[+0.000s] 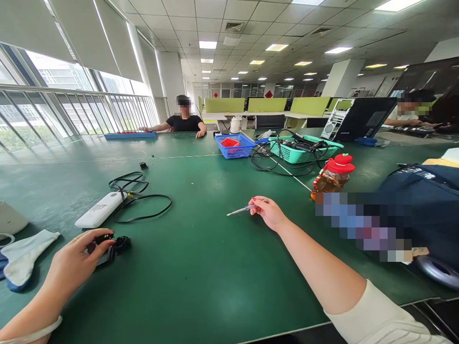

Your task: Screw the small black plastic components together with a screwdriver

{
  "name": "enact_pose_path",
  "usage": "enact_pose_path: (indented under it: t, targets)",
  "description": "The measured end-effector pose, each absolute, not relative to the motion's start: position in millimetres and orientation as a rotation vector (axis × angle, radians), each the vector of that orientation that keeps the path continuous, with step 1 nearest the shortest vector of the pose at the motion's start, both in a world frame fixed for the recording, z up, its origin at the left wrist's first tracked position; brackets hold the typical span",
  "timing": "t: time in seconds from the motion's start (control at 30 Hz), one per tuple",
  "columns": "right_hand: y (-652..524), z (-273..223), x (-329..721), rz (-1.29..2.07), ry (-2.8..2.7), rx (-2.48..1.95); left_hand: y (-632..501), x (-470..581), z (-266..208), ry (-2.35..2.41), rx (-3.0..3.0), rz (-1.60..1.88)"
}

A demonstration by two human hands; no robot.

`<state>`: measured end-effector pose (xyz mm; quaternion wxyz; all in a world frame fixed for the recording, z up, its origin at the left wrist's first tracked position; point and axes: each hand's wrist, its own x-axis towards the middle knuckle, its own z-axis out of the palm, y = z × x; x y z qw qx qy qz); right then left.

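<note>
My L hand [77, 255] pinches a black part [121, 244] near left, thumb vs fingertips, prob. to steady it; my R hand [269, 213] pinches the screwdriver [245, 209] mid-scene by its handle, prob. to keep the tip free. Far: blue basket [234, 153] w/ red tray [230, 142], green basket [292, 155] w/ cables [298, 142].

Windows [45, 69] at left and ceiling panels [208, 45] shine brightly; the surface [208, 272] shows soft glare; edges look stretched.

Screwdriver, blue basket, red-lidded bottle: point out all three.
Screwdriver [242, 209], head view: its metal shaft.
Blue basket [237, 152], head view: its front wall.
Red-lidded bottle [333, 181], head view: its see-through body.
</note>
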<state>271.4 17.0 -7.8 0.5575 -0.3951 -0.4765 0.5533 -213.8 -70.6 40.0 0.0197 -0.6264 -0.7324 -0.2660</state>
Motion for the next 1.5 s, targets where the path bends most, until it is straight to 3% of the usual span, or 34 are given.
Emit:
enact_pose_path:
  t: [0.93,1.5]
  targets:
    - [13,-5,271,1.311,-1.210,-0.960,-63,-218,21,-2.100,-2.118,-0.471]
    - [13,-4,270,1.307,-1.235,-0.956,-58,-220,17,-2.029,-2.216,-0.528]
